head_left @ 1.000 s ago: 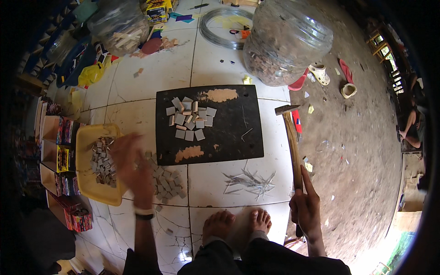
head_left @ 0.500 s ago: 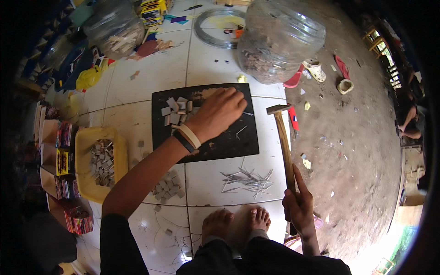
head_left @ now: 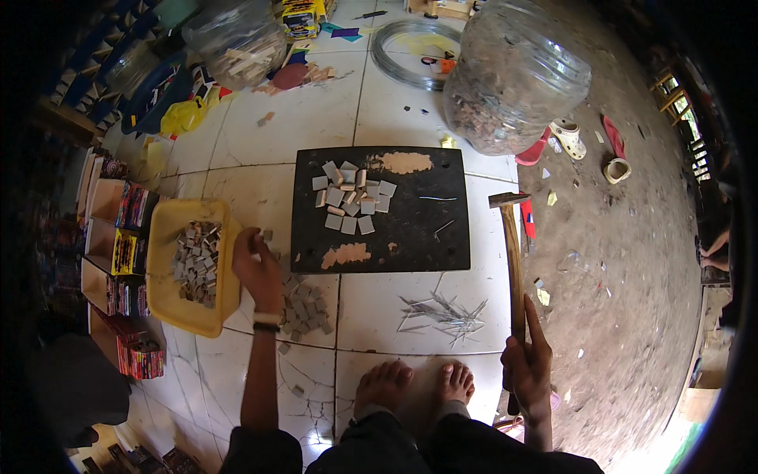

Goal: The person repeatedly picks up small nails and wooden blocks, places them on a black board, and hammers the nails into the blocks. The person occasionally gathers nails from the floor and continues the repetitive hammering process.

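Observation:
My right hand (head_left: pixel 529 365) is wrapped round the wooden handle of a hammer (head_left: pixel 515 268), held upright with its metal head at the top. My left hand (head_left: pixel 257 272) is beside the right rim of a yellow plastic basin (head_left: pixel 231 276). Its fingers are curled together, and whatever they may hold cannot be made out. Small grey square pieces fill the basin's bottom, and a loose pile of similar pieces (head_left: pixel 303 310) lies right of my left wrist. On a black board (head_left: pixel 410 245) sits a cluster of grey squares (head_left: pixel 351 197) with pale edges, beside thin metal pins (head_left: pixel 437 198).
A heap of thin metal pins (head_left: pixel 444 316) lies on the tiles before my bare feet (head_left: pixel 383 383). Clear plastic tubs (head_left: pixel 513 79) and a wire coil (head_left: pixel 410 82) stand beyond the board. Boxed packets (head_left: pixel 126 268) line the left; bare ground with clogs (head_left: pixel 568 138) lies right.
My left hand has moved from over the black board, left and nearer to me, to beside the basin. The cluster on the board is uncovered. My right hand still grips the hammer.

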The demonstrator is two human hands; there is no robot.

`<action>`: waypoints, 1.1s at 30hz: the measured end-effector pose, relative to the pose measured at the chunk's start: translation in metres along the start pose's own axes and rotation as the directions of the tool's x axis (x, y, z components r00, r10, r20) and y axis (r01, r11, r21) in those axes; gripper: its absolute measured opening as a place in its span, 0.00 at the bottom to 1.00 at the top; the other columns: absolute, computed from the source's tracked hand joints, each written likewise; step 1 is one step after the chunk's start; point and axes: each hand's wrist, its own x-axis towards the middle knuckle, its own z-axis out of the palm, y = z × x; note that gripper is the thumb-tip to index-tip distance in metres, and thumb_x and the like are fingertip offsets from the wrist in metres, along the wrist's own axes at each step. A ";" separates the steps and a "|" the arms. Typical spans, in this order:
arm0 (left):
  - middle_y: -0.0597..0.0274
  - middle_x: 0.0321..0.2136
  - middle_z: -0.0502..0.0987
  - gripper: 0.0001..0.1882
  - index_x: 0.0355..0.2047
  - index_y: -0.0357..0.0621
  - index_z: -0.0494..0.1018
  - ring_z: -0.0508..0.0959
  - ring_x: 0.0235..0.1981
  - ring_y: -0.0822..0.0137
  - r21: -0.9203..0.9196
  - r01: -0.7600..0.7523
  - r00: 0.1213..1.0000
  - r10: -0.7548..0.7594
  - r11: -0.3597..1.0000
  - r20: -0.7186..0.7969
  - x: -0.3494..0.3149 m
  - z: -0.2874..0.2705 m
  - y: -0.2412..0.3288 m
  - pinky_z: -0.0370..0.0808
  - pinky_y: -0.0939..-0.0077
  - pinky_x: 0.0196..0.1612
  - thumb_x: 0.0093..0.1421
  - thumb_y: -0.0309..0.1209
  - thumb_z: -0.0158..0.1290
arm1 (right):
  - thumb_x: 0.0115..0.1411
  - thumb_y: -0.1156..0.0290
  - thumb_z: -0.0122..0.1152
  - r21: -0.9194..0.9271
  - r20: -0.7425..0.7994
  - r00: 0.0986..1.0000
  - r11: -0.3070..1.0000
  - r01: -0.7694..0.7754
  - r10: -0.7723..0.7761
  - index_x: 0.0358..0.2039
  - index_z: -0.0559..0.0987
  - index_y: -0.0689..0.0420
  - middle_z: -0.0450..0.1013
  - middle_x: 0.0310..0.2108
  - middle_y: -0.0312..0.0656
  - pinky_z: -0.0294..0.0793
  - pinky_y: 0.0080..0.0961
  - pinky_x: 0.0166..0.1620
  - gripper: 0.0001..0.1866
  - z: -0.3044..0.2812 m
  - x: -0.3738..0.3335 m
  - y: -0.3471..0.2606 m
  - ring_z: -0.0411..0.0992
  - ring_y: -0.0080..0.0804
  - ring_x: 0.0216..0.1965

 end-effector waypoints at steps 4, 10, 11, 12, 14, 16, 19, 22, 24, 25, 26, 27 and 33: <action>0.45 0.40 0.82 0.11 0.48 0.34 0.79 0.82 0.41 0.46 0.257 -0.222 0.950 0.149 0.941 0.274 0.020 0.015 -0.055 0.78 0.54 0.46 0.65 0.20 0.59 | 0.74 0.79 0.50 0.071 0.031 0.999 0.997 -0.015 0.012 0.81 0.55 0.61 0.64 0.18 0.26 0.57 0.17 0.22 0.37 0.003 0.001 -0.005 0.59 0.12 0.17; 0.46 0.43 0.83 0.14 0.49 0.39 0.81 0.80 0.51 0.46 0.167 -0.329 0.928 0.286 0.929 0.238 0.033 -0.036 -0.018 0.76 0.55 0.55 0.63 0.18 0.61 | 0.73 0.81 0.51 0.073 0.070 0.997 0.997 -0.017 0.012 0.81 0.55 0.58 0.65 0.21 0.26 0.55 0.18 0.25 0.38 0.005 -0.004 -0.011 0.58 0.12 0.21; 0.48 0.45 0.83 0.14 0.49 0.41 0.81 0.80 0.53 0.47 0.261 -0.314 0.949 0.289 0.913 0.128 0.035 -0.055 -0.009 0.76 0.55 0.56 0.63 0.18 0.62 | 0.73 0.82 0.50 0.067 0.069 0.998 0.998 -0.018 0.014 0.81 0.55 0.58 0.65 0.22 0.27 0.56 0.17 0.25 0.38 0.005 -0.004 -0.011 0.58 0.12 0.22; 0.49 0.47 0.83 0.15 0.50 0.42 0.82 0.79 0.54 0.48 0.353 -0.311 0.943 0.333 0.883 -0.003 0.039 -0.074 -0.001 0.76 0.54 0.58 0.63 0.18 0.62 | 0.73 0.82 0.50 0.069 0.076 0.997 0.997 -0.026 0.020 0.81 0.55 0.58 0.65 0.22 0.27 0.56 0.17 0.26 0.38 0.005 -0.004 -0.011 0.59 0.12 0.22; 0.51 0.51 0.82 0.16 0.51 0.42 0.82 0.79 0.56 0.49 0.504 -0.256 0.941 0.333 0.825 -0.066 0.048 -0.102 0.017 0.75 0.54 0.60 0.63 0.18 0.62 | 0.72 0.83 0.50 0.012 0.065 0.998 1.000 0.003 -0.004 0.81 0.56 0.58 0.64 0.22 0.26 0.56 0.17 0.26 0.38 0.004 -0.002 -0.010 0.58 0.12 0.23; 0.53 0.54 0.81 0.16 0.52 0.42 0.82 0.79 0.57 0.49 0.493 -0.239 0.938 0.329 0.836 -0.104 0.055 -0.109 0.037 0.75 0.54 0.62 0.64 0.18 0.62 | 0.72 0.83 0.50 -0.034 0.061 0.998 0.999 0.020 -0.017 0.81 0.56 0.58 0.64 0.23 0.26 0.57 0.18 0.27 0.38 0.006 0.001 -0.010 0.58 0.12 0.23; 0.53 0.53 0.82 0.16 0.52 0.39 0.83 0.81 0.55 0.52 0.254 -0.350 0.931 0.365 0.902 -0.010 0.039 -0.084 0.081 0.78 0.60 0.57 0.63 0.17 0.61 | 0.72 0.83 0.51 0.021 0.069 0.998 1.000 -0.007 0.005 0.81 0.57 0.58 0.66 0.24 0.26 0.57 0.18 0.27 0.38 0.010 0.006 -0.012 0.58 0.12 0.23; 0.53 0.46 0.84 0.15 0.50 0.39 0.83 0.84 0.47 0.54 -0.179 -0.281 0.905 0.323 0.943 0.279 0.013 -0.032 0.139 0.81 0.62 0.52 0.63 0.20 0.64 | 0.72 0.82 0.51 0.046 0.083 0.996 0.999 0.023 -0.026 0.81 0.58 0.57 0.67 0.24 0.27 0.58 0.18 0.27 0.38 0.014 0.008 -0.016 0.58 0.12 0.23; 0.50 0.45 0.85 0.14 0.50 0.41 0.84 0.85 0.47 0.52 -0.352 -0.293 0.826 0.420 0.889 0.375 0.007 0.007 0.174 0.81 0.63 0.49 0.63 0.23 0.66 | 0.71 0.82 0.52 0.007 0.077 0.997 1.000 0.018 -0.019 0.81 0.58 0.56 0.67 0.24 0.27 0.58 0.18 0.27 0.38 0.015 0.006 -0.017 0.58 0.12 0.23; 0.49 0.44 0.85 0.14 0.50 0.41 0.84 0.85 0.45 0.49 -0.413 -0.260 0.808 0.431 0.873 0.403 0.003 0.025 0.189 0.81 0.61 0.49 0.64 0.23 0.65 | 0.71 0.82 0.52 -0.010 0.069 0.998 1.000 0.001 0.000 0.81 0.58 0.56 0.67 0.23 0.28 0.58 0.18 0.27 0.38 0.016 0.005 -0.018 0.58 0.12 0.23; 0.49 0.43 0.85 0.13 0.50 0.40 0.83 0.85 0.44 0.47 -0.414 -0.363 0.770 0.519 0.835 0.371 0.003 0.044 0.199 0.81 0.59 0.48 0.65 0.22 0.64 | 0.72 0.82 0.52 -0.009 0.067 0.998 1.000 0.009 -0.009 0.81 0.58 0.56 0.67 0.23 0.28 0.58 0.19 0.27 0.38 0.016 0.003 -0.018 0.58 0.13 0.23; 0.49 0.43 0.84 0.12 0.49 0.38 0.83 0.84 0.43 0.46 -0.392 -0.385 0.757 0.529 0.836 0.385 0.002 0.059 0.207 0.81 0.58 0.48 0.65 0.21 0.63 | 0.72 0.82 0.52 -0.008 0.067 0.998 1.000 0.020 -0.020 0.81 0.58 0.56 0.66 0.23 0.28 0.58 0.19 0.27 0.38 0.016 0.002 -0.017 0.58 0.13 0.23; 0.45 0.40 0.79 0.13 0.47 0.32 0.78 0.81 0.46 0.44 -0.117 -0.588 0.643 0.550 0.800 0.533 0.007 0.096 0.206 0.80 0.54 0.50 0.61 0.16 0.60 | 0.72 0.80 0.53 -0.027 0.031 0.999 0.999 0.019 -0.018 0.81 0.58 0.56 0.65 0.23 0.28 0.57 0.19 0.27 0.38 0.012 -0.001 -0.012 0.58 0.13 0.23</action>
